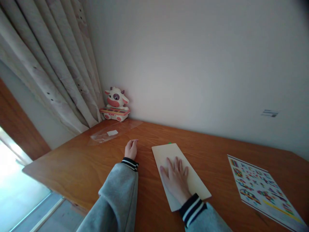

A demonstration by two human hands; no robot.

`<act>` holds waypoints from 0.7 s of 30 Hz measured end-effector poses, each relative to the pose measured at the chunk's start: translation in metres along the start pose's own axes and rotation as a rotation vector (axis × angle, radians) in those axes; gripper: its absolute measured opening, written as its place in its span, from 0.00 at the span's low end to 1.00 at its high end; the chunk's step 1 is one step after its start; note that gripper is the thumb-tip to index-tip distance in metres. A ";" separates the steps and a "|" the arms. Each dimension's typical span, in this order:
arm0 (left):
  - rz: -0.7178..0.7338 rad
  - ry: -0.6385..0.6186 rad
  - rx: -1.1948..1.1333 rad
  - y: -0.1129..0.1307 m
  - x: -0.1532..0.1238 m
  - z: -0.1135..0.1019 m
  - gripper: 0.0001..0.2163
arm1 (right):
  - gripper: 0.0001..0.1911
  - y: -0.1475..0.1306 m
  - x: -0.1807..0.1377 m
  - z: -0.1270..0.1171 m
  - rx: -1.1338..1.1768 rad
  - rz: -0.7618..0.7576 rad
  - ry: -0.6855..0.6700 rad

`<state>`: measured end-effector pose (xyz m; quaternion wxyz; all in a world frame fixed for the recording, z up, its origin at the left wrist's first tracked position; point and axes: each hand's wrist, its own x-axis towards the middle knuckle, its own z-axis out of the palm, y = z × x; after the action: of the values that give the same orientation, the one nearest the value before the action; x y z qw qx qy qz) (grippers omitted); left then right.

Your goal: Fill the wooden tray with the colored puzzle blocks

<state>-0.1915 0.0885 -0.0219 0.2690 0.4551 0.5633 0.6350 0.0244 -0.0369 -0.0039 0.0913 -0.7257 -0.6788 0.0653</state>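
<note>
My right hand (175, 178) lies flat on a cream-coloured rectangular board or pad (190, 174), fingers spread. A small bit of green (170, 142) peeks out at the far edge of that board; what it belongs to is hidden. To the left of the board, my left hand (131, 149) rests on the wooden table, its fingers curled in loosely. Nothing sticks out of it, and its palm side is turned out of view. Both arms wear grey sleeves with dark striped cuffs.
A printed sheet (263, 190) with colourful small pictures lies on the table (79, 170) at the right. A clear plastic bag (101, 137) with a white label lies at the back left, before a toy cow with a keyboard (117, 104). A curtain (53, 64) hangs at the left.
</note>
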 end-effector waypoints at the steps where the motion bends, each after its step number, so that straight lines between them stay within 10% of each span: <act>1: 0.033 -0.025 0.026 0.001 -0.003 0.003 0.20 | 0.36 0.002 0.001 -0.004 0.013 0.009 -0.014; 7: 0.257 -0.239 0.176 0.017 -0.024 0.014 0.13 | 0.50 0.000 -0.012 -0.026 -0.021 -0.029 -0.115; 15: 0.460 -0.375 0.333 0.024 -0.032 0.014 0.14 | 0.36 -0.024 -0.025 -0.039 -0.121 -0.053 -0.002; 21: 0.503 -0.392 0.370 0.023 -0.031 0.014 0.14 | 0.14 0.008 -0.019 -0.090 -0.141 -0.276 -0.011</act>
<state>-0.1615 0.0637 -0.0089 0.1203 0.7333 0.4768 0.4697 0.0506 -0.0601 0.0813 0.0446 -0.6296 -0.7756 0.0082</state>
